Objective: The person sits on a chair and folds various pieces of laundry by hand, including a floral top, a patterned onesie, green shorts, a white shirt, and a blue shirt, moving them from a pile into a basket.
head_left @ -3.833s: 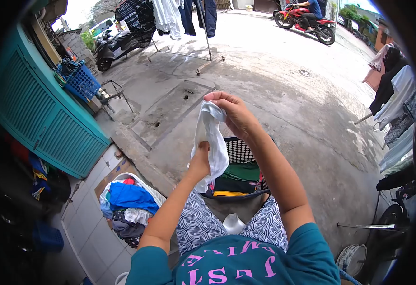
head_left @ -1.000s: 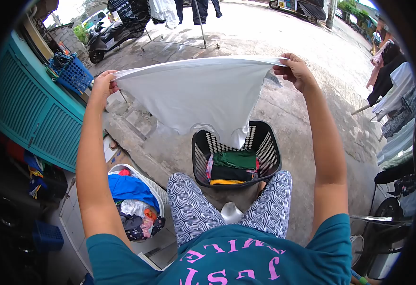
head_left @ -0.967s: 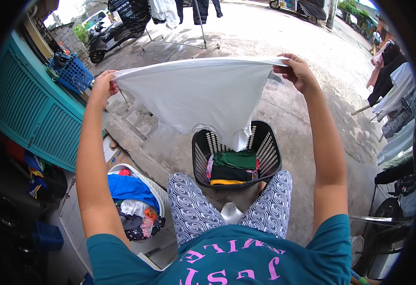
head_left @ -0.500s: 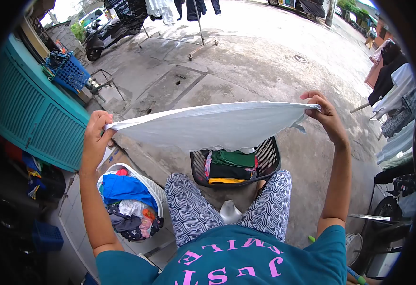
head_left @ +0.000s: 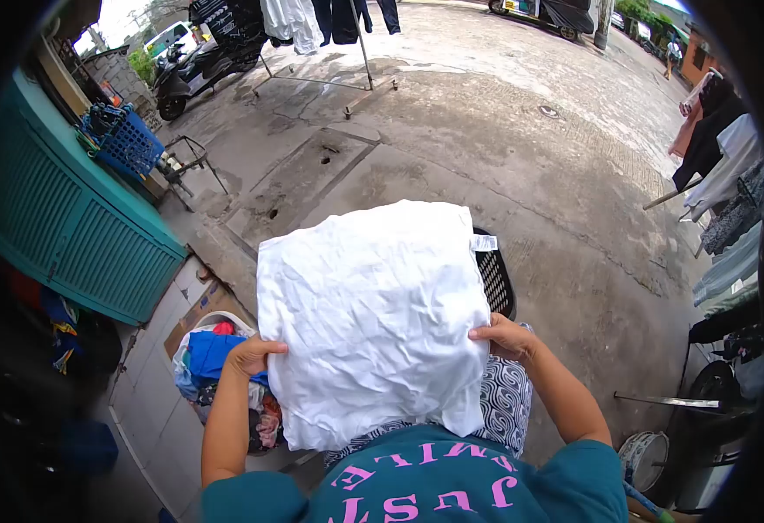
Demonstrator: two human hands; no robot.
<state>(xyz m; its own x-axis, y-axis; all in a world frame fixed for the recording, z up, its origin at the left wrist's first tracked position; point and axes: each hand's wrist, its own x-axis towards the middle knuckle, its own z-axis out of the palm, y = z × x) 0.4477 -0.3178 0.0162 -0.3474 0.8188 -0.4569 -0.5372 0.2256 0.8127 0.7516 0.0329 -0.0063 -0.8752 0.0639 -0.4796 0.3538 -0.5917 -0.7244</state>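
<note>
A wrinkled white garment (head_left: pixel 373 314) is spread over my lap, with a small label (head_left: pixel 485 243) sticking out of its upper right side. My left hand (head_left: pixel 256 355) pinches its left edge, thumb on top and the fingers hidden beneath. On the opposite edge, my right hand (head_left: pixel 505 338) grips the cloth the same way. Behind the garment, the dark plastic basket (head_left: pixel 497 283) shows only its right side; whatever it contains is covered. Close to my left hand stands a white laundry basket (head_left: pixel 244 322) heaped with crumpled clothes, a blue cloth (head_left: pixel 212 356) among them.
A teal louvered cabinet (head_left: pixel 94 218) and a blue crate (head_left: pixel 129 144) line the left side. Clothes hang on a rack (head_left: pixel 371 52) ahead and along the right (head_left: pixel 735 200). A parked scooter (head_left: pixel 186 83) is at the far left, and a person (head_left: pixel 673 57) is far right.
Both hands have come down and closer together. The garment, stretched out in the air before, now lies broad side up over my lap and hides most of the dark basket.
</note>
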